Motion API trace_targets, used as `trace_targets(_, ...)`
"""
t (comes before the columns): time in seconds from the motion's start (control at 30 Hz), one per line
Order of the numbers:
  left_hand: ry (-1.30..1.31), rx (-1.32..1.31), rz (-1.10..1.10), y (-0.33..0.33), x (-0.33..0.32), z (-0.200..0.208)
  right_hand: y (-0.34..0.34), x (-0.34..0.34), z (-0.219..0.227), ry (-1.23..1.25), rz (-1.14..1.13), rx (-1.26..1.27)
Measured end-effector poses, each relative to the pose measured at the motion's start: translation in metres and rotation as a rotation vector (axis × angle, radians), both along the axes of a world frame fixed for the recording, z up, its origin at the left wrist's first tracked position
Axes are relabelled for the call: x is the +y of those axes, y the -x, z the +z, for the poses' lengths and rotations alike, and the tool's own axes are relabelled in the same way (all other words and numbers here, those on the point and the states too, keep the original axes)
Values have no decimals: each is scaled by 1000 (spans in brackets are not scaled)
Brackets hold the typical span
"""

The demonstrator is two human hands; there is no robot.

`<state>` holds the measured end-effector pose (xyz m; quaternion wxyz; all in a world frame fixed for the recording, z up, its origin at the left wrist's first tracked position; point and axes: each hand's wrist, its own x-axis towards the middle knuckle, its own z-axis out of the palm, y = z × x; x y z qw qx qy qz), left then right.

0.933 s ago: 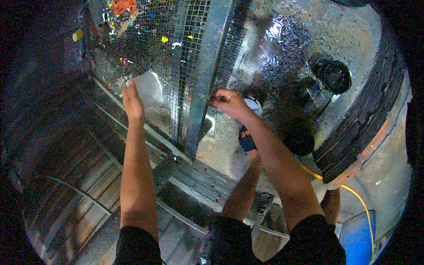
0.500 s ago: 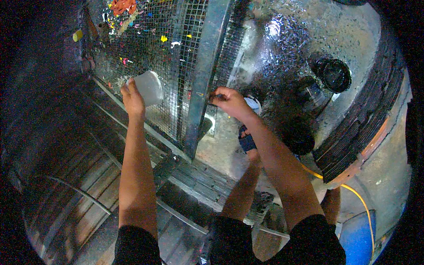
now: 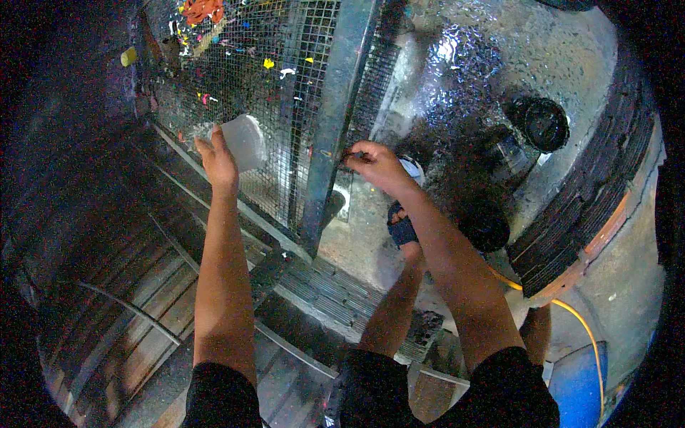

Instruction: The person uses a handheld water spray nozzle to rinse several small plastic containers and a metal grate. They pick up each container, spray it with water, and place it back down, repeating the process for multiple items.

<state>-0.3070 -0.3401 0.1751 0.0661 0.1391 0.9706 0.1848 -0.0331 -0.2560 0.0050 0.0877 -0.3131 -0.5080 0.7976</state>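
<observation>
A whitish plastic tub [image 3: 246,145] is gripped at its left side by my left hand [image 3: 220,160]. The tub is tilted over a wire mesh screen [image 3: 300,71] in a metal frame [image 3: 339,93]; what is in it cannot be seen. At the right edge of that frame, the fingers of my right hand [image 3: 378,165] are curled in a pinch. Something small and dark shows at the fingertips, too unclear to name. Colourful scraps [image 3: 267,63] and an orange-red clump [image 3: 202,11] show at the mesh.
Wet concrete floor [image 3: 457,78] lies to the right, with a round black container [image 3: 544,123] and a stack of dark sheets [image 3: 592,189] on it. A yellow hose [image 3: 589,332] runs past a blue container [image 3: 581,385]. My sandalled foot [image 3: 402,225] is below my right hand. Dark slats [image 3: 143,335] lie at lower left.
The view has shifted very slightly. My left hand's fingers look a little more spread on the tub; my right hand stays at the frame's edge.
</observation>
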Motion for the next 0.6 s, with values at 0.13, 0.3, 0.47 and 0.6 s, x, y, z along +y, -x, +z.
trace_targets(0.13, -9, 20, -31, 1, 0, 1, 0, 0, -2, 39, 26, 57)
trace_targets(0.3, 3, 17, -3, 3, -2, 1, 3, -2, -3, 108, 37, 72)
trace_targets(0.47, -32, -24, 14, -3, 4, -1, -1, 1, -3, 84, 39, 51)
trace_targets(0.6, -54, 14, 20, 7, -4, -7, -6, 12, 9, -82, 49, -8)
